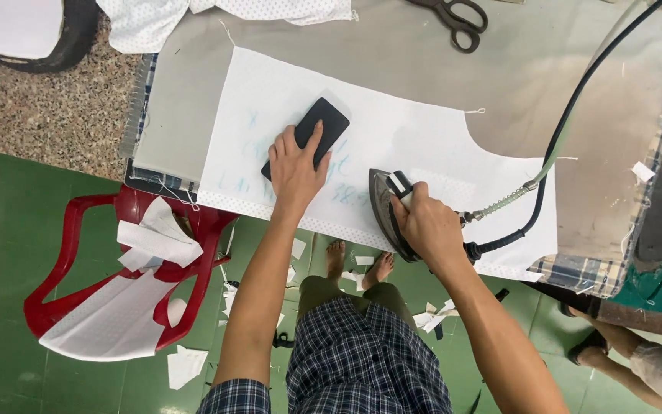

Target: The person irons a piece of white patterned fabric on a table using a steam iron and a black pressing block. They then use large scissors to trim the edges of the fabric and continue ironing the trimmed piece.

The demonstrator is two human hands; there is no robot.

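Two hands: left (294, 170) on one black block (307, 136), right (423, 222) gripping one iron (387, 211).

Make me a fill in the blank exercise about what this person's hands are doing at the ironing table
1. The right hand grips the handle of the ____.
2. The left hand presses a flat ____ block onto the white fabric piece.
3. Beside the table stands a ____ plastic chair piled with white cut pieces.
4. At the table's far edge lies a pair of ____.

Missing words: iron; black; red; scissors
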